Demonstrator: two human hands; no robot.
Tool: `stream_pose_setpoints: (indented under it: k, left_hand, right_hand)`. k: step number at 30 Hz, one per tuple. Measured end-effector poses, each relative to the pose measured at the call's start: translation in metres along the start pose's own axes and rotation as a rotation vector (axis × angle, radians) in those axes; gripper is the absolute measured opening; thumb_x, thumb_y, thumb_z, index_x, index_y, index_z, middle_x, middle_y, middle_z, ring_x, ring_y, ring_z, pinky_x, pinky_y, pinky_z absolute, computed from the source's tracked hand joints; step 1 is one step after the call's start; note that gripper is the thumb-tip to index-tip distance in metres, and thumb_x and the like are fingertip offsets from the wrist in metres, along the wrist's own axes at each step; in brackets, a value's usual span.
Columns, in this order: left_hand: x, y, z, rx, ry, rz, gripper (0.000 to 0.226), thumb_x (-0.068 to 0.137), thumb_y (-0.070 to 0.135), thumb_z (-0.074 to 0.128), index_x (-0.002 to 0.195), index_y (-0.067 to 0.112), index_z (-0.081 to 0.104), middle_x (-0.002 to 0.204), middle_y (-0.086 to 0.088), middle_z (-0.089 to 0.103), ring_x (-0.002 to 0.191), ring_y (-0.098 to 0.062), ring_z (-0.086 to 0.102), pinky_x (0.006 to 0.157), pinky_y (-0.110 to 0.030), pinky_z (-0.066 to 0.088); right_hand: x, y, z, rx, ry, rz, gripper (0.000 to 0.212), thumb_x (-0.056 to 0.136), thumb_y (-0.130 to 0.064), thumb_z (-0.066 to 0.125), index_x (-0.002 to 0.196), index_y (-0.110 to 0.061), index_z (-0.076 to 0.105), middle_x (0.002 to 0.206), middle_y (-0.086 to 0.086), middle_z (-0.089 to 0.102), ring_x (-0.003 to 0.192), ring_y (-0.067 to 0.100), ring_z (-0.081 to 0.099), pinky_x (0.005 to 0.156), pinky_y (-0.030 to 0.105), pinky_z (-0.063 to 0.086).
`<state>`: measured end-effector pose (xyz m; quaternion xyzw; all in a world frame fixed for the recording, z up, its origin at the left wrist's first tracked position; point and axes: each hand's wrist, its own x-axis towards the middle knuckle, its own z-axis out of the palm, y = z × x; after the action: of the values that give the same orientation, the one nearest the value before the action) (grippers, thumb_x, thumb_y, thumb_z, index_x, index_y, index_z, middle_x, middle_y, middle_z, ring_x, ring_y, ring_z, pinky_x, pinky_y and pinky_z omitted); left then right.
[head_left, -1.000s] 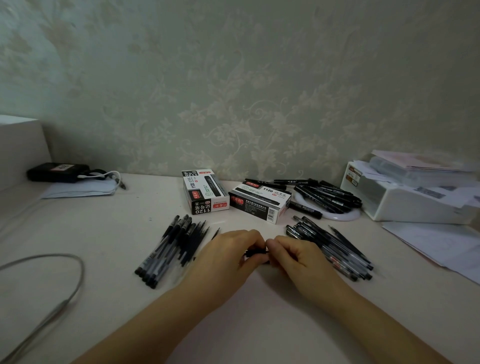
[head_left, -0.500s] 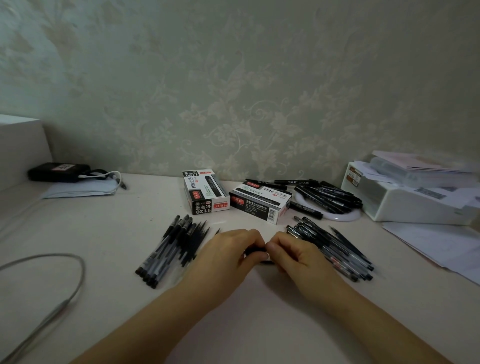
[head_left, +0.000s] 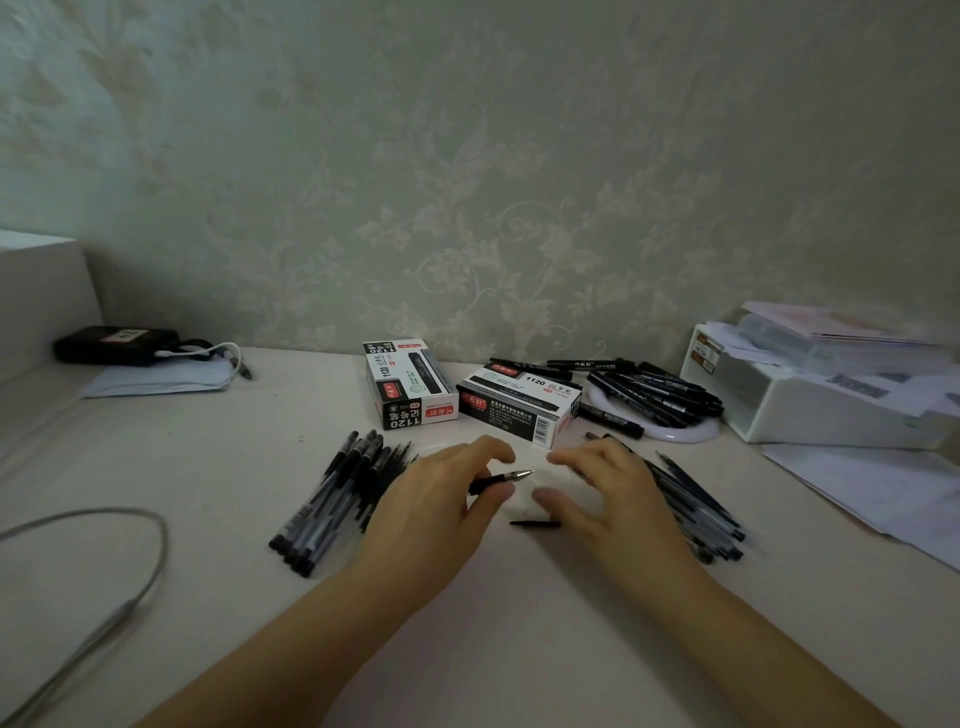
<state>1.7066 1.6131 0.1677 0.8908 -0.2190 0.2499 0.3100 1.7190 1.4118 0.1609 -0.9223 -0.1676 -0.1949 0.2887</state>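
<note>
**Bare-tipped pen in the left grip**

Head view: the left grip (head_left: 441, 499) pinches a black pen (head_left: 506, 479) just above the table (head_left: 208, 467). The blurred right grip (head_left: 608, 493) hangs loose and holds nothing, with a slim black cap (head_left: 535, 523) beside it. Behind, the left box (head_left: 410, 384) and right box (head_left: 519, 405) hide their contents. A white dish (head_left: 696, 434) carries loose markers (head_left: 654, 395).

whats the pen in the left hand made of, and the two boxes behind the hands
Pen: the dark barrel looks like matte plastic, though most of it is hidden in the left hand. Its pointed tip glints silver, so probably metal. Boxes: printed cardboard with a slight sheen, judging by the folded edges and flat printed panels.
</note>
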Motion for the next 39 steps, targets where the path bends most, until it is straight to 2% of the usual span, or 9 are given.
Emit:
stream_pose_setpoints:
  k: [3,6,9,12,20,26,30,35,39]
  left_hand:
    - [0.001,0.000,-0.001,0.006,0.004,0.010,0.023,0.095,0.037,0.052,0.117,0.038,0.058,0.093,0.016,0.063,0.079,-0.003,0.055,0.073,-0.029,0.051]
    - [0.000,0.000,-0.001,0.038,-0.020,0.017,0.023,0.096,0.036,0.050,0.116,0.038,0.061,0.087,0.020,0.054,0.076,-0.001,0.050,0.071,-0.024,0.047]
    - [-0.001,-0.001,0.000,0.049,-0.048,0.018,0.021,0.096,0.037,0.051,0.114,0.039,0.061,0.085,0.021,0.052,0.076,-0.001,0.050,0.070,-0.022,0.046]
    - [-0.001,-0.003,0.001,0.066,-0.093,0.004,0.021,0.096,0.037,0.050,0.114,0.040,0.061,0.088,0.020,0.052,0.080,-0.003,0.050,0.072,-0.024,0.048]
    - [-0.001,-0.002,0.000,0.057,-0.113,0.018,0.020,0.095,0.035,0.053,0.112,0.040,0.063,0.084,0.018,0.053,0.076,-0.004,0.050,0.067,-0.023,0.046]
    - [0.000,-0.004,0.000,0.053,-0.096,-0.003,0.021,0.096,0.036,0.051,0.114,0.039,0.062,0.091,0.018,0.058,0.082,-0.003,0.053,0.075,-0.026,0.049]
    - [-0.001,-0.002,0.000,0.041,-0.102,0.016,0.019,0.095,0.035,0.052,0.111,0.038,0.063,0.089,0.017,0.059,0.080,-0.004,0.054,0.073,-0.027,0.050]
    - [0.000,0.000,0.003,-0.030,-0.143,0.014,0.017,0.093,0.036,0.057,0.109,0.032,0.061,0.092,0.014,0.066,0.078,0.001,0.056,0.072,-0.016,0.049]
    - [0.000,-0.001,0.003,-0.039,-0.158,-0.005,0.014,0.093,0.035,0.057,0.103,0.025,0.061,0.091,0.013,0.066,0.082,-0.002,0.059,0.075,-0.025,0.051]
  right_hand:
    - [-0.003,0.006,0.005,-0.044,-0.103,-0.006,0.045,0.083,-0.057,0.064,0.121,-0.032,0.065,0.111,-0.018,0.050,0.110,0.004,0.044,0.094,0.020,0.038]
    - [-0.003,0.005,0.008,-0.001,-0.109,-0.036,0.020,0.086,-0.042,0.069,0.104,-0.032,0.071,0.099,-0.019,0.054,0.098,0.002,0.052,0.087,0.023,0.046]
    - [-0.003,0.003,0.009,0.005,-0.117,-0.059,0.003,0.090,-0.033,0.067,0.093,-0.034,0.066,0.093,-0.018,0.057,0.091,0.000,0.052,0.078,0.013,0.042]
    - [-0.004,0.001,0.007,0.142,-0.109,-0.053,0.013,0.093,-0.024,0.063,0.091,-0.036,0.060,0.089,-0.019,0.062,0.089,-0.001,0.058,0.073,0.009,0.042]
    - [-0.003,-0.005,0.005,0.438,-0.144,0.001,0.018,0.093,-0.021,0.063,0.096,-0.039,0.066,0.092,-0.014,0.070,0.089,0.007,0.065,0.078,0.020,0.052]
    - [0.000,-0.004,0.003,0.513,-0.097,0.079,0.022,0.094,-0.018,0.062,0.092,-0.040,0.064,0.090,-0.010,0.071,0.082,0.006,0.066,0.077,0.025,0.051]
    - [-0.001,-0.006,0.003,0.544,-0.123,0.062,0.023,0.093,-0.016,0.063,0.093,-0.039,0.065,0.089,-0.009,0.072,0.082,0.008,0.066,0.075,0.020,0.052]
    - [-0.003,-0.010,0.004,0.562,-0.162,0.043,0.019,0.092,-0.015,0.065,0.095,-0.033,0.068,0.090,-0.008,0.073,0.086,0.009,0.068,0.077,0.020,0.053]
    - [-0.002,-0.009,0.003,0.622,-0.181,0.087,0.016,0.091,-0.011,0.066,0.096,-0.026,0.069,0.088,-0.004,0.075,0.085,0.010,0.069,0.075,0.019,0.053]
